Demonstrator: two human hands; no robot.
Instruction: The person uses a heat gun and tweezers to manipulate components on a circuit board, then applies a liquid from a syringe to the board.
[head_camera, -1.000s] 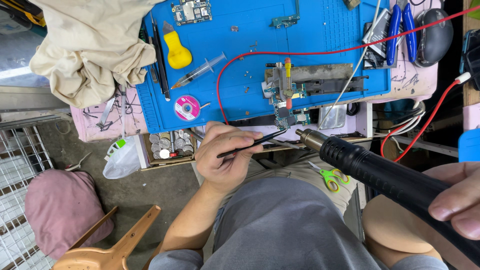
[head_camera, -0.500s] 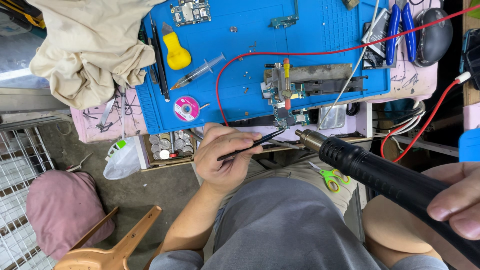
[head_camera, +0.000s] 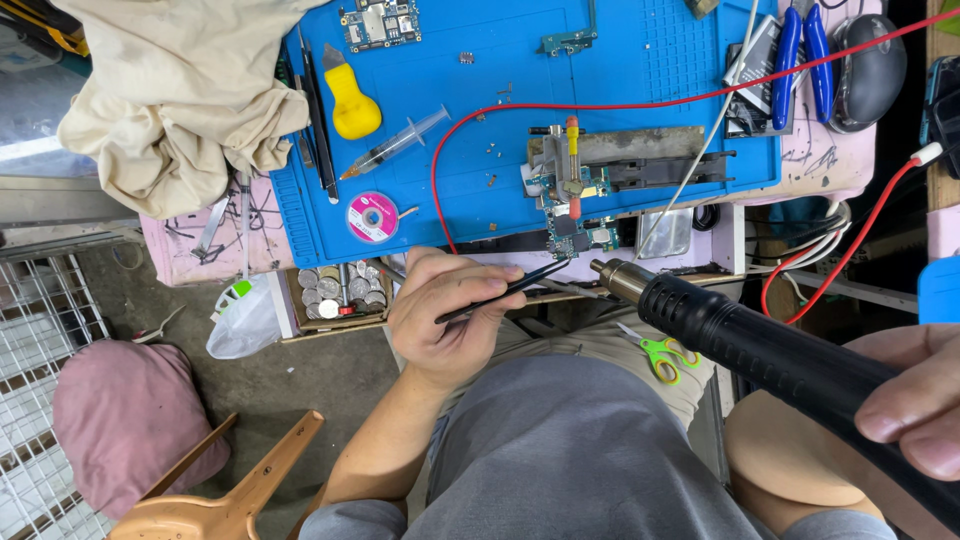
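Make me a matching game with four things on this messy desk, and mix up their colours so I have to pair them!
Things:
1. mat
2. tweezers, held in the left hand
3. scissors handles
4. prying tool handle

Colours:
A. yellow
B. black
C. blue
D. green and yellow

Pairs: 1-C, 2-B, 3-D, 4-A. The right hand holds the black hot air wand, which is not part of the game.
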